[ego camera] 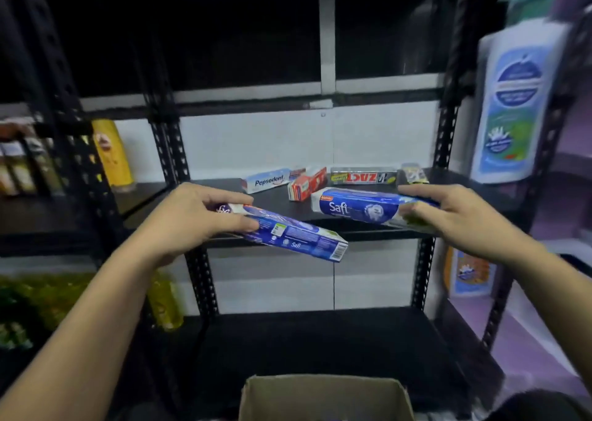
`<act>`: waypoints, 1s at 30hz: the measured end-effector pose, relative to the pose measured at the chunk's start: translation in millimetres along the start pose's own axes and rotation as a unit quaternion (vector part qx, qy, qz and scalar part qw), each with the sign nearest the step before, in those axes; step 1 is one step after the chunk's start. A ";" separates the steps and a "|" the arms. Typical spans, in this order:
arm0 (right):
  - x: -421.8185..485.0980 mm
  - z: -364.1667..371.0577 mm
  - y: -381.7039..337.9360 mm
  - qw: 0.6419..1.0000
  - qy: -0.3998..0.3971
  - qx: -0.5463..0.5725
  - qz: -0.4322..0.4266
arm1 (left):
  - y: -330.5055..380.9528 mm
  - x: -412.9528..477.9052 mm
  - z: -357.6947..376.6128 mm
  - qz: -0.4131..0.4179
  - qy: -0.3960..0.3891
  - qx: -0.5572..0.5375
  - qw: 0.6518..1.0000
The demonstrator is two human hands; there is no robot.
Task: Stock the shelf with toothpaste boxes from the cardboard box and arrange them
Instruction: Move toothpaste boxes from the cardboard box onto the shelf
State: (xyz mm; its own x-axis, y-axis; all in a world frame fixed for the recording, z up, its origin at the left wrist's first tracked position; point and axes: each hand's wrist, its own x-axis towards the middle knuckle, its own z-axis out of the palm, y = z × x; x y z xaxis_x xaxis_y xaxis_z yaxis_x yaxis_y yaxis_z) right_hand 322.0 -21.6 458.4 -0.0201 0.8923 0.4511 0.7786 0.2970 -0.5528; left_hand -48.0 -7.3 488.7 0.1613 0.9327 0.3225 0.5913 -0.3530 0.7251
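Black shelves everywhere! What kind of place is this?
Probably a small shop or stockroom: a metal shelf holds branded toothpaste boxes, bottles stand alongside, and a cardboard box sits below.

On the shelf (pixel 282 206), the Pepsodent box (pixel 266 180) is set far left, the Zact box (pixel 363 176) far right (a smaller box (pixel 305 185) between); the cardboard box (pixel 323 395) is placed nearest, below.

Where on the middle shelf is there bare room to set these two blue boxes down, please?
Bare: the front strip of the middle shelf, ahead of the Pepsodent box and red box, and its left end between the left post and the Pepsodent box. The lower shelf looks bare too. Crowded: the back row from Pepsodent past the Zact box.
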 end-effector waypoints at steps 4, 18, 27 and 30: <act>24.5 -3.9 5.3 0.998 0.039 -0.039 0.024 | 13.1 16.7 -17.0 -0.001 0.065 -0.028 0.997; 97.3 76.4 49.5 0.907 0.122 -0.366 0.168 | -60.0 122.6 24.3 -0.114 0.292 -0.034 0.949; 142.4 89.5 74.9 0.891 0.124 -0.407 0.156 | -80.7 182.6 86.3 -0.096 0.201 0.005 0.975; 157.6 92.5 83.0 0.907 0.120 -0.369 0.165 | -80.2 198.7 100.1 -0.075 0.144 0.015 0.987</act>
State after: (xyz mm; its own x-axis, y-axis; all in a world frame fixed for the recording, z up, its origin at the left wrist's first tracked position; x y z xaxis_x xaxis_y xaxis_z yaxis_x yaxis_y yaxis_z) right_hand 325.4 175.1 418.8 0.3580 0.7654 0.5348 0.9270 -0.3600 -0.1053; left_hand 15.7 213.8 433.7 -0.1585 0.9127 0.3766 0.6148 -0.2072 0.7609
